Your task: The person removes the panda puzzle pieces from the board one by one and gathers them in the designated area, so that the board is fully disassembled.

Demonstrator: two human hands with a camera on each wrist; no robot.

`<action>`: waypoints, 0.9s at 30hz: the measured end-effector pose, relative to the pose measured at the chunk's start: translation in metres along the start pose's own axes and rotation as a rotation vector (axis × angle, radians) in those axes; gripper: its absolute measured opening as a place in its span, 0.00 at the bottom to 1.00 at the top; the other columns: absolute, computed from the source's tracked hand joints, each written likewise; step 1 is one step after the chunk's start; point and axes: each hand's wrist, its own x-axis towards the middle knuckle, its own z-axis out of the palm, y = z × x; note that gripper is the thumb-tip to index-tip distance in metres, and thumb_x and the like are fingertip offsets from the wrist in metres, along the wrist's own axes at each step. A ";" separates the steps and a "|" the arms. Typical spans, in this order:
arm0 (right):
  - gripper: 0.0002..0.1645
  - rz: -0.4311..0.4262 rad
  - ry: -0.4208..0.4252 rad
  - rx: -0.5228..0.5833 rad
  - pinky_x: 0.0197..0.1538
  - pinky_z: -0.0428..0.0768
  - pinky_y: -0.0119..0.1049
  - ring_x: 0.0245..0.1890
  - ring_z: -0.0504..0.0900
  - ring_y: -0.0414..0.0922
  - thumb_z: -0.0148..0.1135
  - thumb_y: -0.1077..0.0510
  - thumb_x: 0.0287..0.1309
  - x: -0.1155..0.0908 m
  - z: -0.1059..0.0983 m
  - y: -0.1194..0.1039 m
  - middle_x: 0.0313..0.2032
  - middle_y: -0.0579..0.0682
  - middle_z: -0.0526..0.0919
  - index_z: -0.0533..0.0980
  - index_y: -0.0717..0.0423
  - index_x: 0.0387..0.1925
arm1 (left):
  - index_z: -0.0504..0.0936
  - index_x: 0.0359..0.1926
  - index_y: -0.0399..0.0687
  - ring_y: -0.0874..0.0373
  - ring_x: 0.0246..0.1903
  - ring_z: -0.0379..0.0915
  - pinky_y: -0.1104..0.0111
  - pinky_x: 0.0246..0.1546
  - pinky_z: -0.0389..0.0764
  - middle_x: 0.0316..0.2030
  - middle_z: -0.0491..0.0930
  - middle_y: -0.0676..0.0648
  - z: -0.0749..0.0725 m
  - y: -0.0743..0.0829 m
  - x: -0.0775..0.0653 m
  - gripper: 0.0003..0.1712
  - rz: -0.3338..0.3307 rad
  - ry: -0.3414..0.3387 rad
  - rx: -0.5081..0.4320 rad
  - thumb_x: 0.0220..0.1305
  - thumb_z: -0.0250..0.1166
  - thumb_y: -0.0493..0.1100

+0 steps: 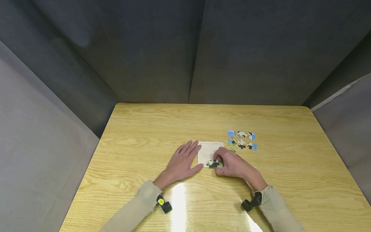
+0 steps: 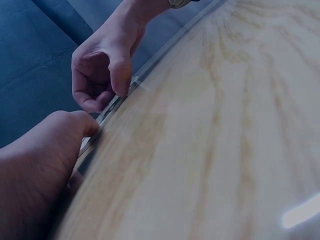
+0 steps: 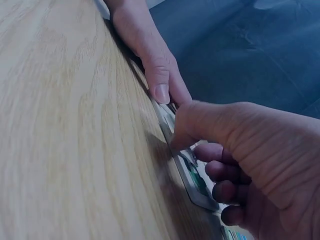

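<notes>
A small white puzzle board [image 1: 207, 150] lies on the table, with green, black and white puzzle pieces [image 1: 213, 164] along its near edge. My left hand [image 1: 183, 163] rests flat, fingers spread, its fingertips and thumb touching the board's left side. Over the board's near right part, my right hand [image 1: 234, 163] bends its fingers and pinches a puzzle piece between thumb and forefinger; the fingers hide most of that piece. In the right wrist view, the thumb is down at the board's rim [image 3: 192, 192], where a green piece shows.
Several loose puzzle pieces [image 1: 241, 144], blue, white, black and green, lie in rough rows right of the board, just beyond my right hand. The wooden table [image 1: 145, 129] ends at dark curtains [image 1: 150, 64] behind. Light glares off its near part.
</notes>
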 end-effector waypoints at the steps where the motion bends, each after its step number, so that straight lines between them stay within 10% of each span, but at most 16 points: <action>1: 0.20 0.000 0.011 -0.001 0.33 0.71 0.31 0.30 0.69 0.38 0.74 0.59 0.40 -0.001 0.000 0.000 0.32 0.44 0.74 0.79 0.51 0.40 | 0.52 0.84 0.55 0.51 0.82 0.39 0.54 0.81 0.45 0.84 0.46 0.50 0.000 0.000 0.000 0.46 -0.001 -0.001 0.002 0.76 0.42 0.73; 27: 0.21 0.084 0.117 0.111 0.27 0.72 0.30 0.25 0.71 0.40 0.73 0.66 0.41 -0.028 -0.021 0.032 0.28 0.48 0.76 0.77 0.54 0.40 | 0.51 0.84 0.54 0.50 0.82 0.39 0.54 0.81 0.44 0.84 0.46 0.50 0.002 0.000 0.000 0.47 0.007 0.003 0.002 0.76 0.41 0.73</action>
